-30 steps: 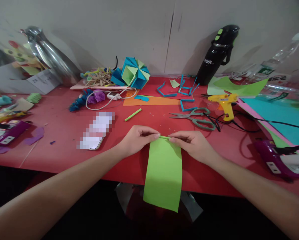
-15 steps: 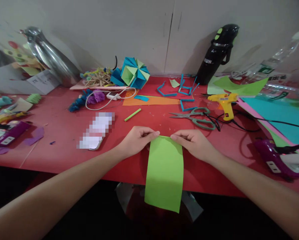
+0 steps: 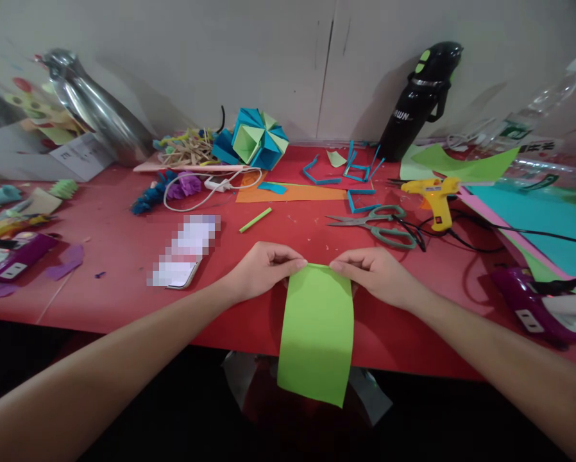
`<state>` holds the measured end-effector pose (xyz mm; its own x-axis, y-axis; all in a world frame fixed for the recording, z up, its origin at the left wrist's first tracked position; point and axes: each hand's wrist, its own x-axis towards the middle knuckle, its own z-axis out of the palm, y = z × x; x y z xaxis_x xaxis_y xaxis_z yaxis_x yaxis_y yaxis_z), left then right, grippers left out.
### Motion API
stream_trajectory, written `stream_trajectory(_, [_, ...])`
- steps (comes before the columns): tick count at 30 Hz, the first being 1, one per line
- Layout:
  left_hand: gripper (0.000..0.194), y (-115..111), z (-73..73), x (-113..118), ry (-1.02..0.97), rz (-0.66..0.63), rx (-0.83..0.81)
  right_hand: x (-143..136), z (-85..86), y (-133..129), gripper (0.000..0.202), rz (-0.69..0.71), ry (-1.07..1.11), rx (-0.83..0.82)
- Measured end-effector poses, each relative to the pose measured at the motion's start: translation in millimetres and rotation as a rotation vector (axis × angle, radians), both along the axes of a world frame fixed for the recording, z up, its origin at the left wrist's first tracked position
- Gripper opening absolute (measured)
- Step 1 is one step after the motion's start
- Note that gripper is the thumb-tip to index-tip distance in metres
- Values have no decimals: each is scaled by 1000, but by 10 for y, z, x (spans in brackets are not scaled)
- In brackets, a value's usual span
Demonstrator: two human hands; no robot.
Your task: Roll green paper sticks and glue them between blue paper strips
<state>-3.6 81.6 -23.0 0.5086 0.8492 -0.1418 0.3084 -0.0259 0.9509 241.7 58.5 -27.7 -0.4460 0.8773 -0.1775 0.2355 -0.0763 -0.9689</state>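
Observation:
A lime-green sheet of paper [image 3: 317, 330] hangs between my hands, its lower end reaching past the table's front edge. My left hand [image 3: 273, 269] pinches the top left corner between thumb and fingers. At the top right corner, my right hand [image 3: 367, 273] grips the same sheet in a matching pinch. A narrow fold or roll seems to run along the top edge between the thumbs. Beyond my hands lie a thin green paper roll [image 3: 256, 220] and scissors with green handles [image 3: 391, 237].
A yellow glue gun [image 3: 437, 199] with a black cable lies right of the scissors. A phone [image 3: 185, 253] rests at left. Behind are a blue-green paper ball [image 3: 259, 138], a black bottle [image 3: 417, 102] and a metal jug [image 3: 95, 109]. Purple power strips [image 3: 523, 301] sit on both sides.
Both hands stay at almost the same spot on the sheet. The top edge looks slightly more folded over, and the sheet's lower end has shifted a little up and left.

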Motion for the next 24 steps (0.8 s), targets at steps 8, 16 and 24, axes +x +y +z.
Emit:
stream_trajectory(8, [20,11,44,6,-15,30,-24,9,-53,-5,26,-57,-35,75])
stream_trajectory(16, [20,8,54,7,-27,39,-80,2,-77,-17,25,-100,-56,130])
stream_trajectory(24, [25,-2,60,25,-22,13,-80,-31,-51,-44,21,-98,-86,197])
